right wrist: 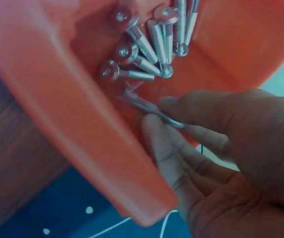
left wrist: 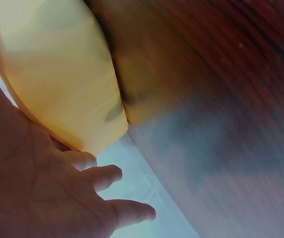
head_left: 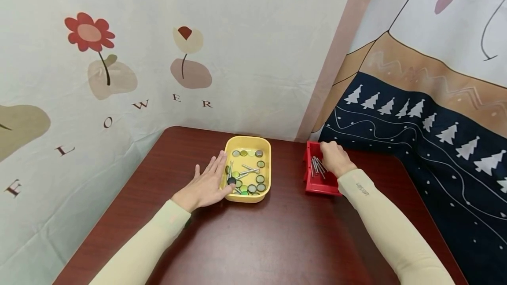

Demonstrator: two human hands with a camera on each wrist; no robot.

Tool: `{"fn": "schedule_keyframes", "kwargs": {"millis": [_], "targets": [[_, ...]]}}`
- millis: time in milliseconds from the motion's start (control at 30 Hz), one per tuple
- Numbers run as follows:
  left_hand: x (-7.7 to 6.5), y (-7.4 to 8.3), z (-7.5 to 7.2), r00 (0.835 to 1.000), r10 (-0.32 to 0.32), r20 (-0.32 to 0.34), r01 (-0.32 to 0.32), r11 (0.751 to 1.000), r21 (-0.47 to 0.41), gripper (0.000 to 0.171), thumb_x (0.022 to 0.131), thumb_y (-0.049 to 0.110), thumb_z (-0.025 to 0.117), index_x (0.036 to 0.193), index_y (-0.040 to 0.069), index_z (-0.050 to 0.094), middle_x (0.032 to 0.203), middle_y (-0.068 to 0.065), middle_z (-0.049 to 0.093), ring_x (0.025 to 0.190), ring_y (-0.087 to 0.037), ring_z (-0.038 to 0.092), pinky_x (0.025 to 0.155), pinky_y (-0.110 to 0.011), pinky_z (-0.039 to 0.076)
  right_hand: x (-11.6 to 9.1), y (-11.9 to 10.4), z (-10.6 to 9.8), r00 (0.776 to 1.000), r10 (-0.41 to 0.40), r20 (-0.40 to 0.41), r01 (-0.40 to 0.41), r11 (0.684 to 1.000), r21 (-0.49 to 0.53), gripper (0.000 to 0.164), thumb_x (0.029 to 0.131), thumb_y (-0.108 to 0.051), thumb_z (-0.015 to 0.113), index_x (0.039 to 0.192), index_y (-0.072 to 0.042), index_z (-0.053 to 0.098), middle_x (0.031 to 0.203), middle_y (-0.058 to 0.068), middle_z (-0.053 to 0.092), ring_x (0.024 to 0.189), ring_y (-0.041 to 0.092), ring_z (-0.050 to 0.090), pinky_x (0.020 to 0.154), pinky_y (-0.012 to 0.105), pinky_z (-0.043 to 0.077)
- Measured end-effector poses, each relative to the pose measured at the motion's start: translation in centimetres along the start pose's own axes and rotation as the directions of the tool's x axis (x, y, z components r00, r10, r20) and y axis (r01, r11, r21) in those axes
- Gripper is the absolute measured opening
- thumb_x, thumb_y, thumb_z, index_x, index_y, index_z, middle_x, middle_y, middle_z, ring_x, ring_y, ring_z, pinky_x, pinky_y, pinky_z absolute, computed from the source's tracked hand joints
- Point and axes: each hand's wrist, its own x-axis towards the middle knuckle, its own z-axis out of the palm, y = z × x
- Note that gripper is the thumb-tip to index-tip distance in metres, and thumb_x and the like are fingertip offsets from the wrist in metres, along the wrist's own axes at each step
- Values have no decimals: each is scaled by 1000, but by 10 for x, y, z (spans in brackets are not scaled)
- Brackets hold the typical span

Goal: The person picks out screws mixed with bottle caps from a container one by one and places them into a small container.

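My right hand (head_left: 336, 158) reaches into the red bin (head_left: 321, 188) and pinches a bolt (right wrist: 154, 110) between thumb and finger. Several more silver bolts (right wrist: 144, 47), flat-headed with hex sockets, lie on the bin's floor beside those fingertips. At the left, my left hand (head_left: 206, 188) rests along the side of the yellow tray (head_left: 268, 173), its fingers straight and spread. That tray holds round discs, some grey, some green, with one black disc (head_left: 231, 180) near my thumb. A few bolts (head_left: 249, 169) lie among them. In the left wrist view, the palm faces the tray's outer wall (left wrist: 57, 74).
Both containers stand toward the back of a dark red wooden table (head_left: 277, 241), with a strip of tabletop between them. A printed curtain (head_left: 253, 56) hangs behind the table's back edge. A dark blue printed cloth (head_left: 396, 140) hangs along the right side.
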Motion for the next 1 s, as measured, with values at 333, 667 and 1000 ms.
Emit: {"fn": "schedule_keyframes", "kwargs": {"millis": [333, 667, 1000], "targets": [[0, -1, 0, 1000, 0, -2, 0, 1000, -10, 105, 116, 56, 61, 188, 7, 4, 199, -14, 1, 183, -48, 15, 134, -94, 11, -3, -8, -1, 999, 19, -31, -19, 1000, -4, 37, 102, 6, 73, 138, 9, 76, 122, 32, 74, 101, 38, 77, 97, 60, 70], [-1, 0, -1, 1000, 5, -1, -5, 1000, -5, 104, 116, 56, 61, 188, 6, 5, 199, -14, 1, 183, -48, 15, 133, -95, 12, -12, -11, 8, 988, 12, -157, -2, 998, 64, 36, 112, -15, 67, 143, 4, 74, 135, 29, 71, 113, 43, 73, 99, 67, 69], [-1, 0, -1, 1000, 3, -1, -3, 1000, -2, 104, 116, 56, 61, 188, 6, 5, 199, -13, 1, 183, -49, 16, 133, -95, 12, -21, -16, 17, 974, -26, -226, 48, 995, 91, 47, 117, -27, 66, 156, -1, 69, 157, 30, 63, 133, 47, 68, 105, 69, 67]]}}
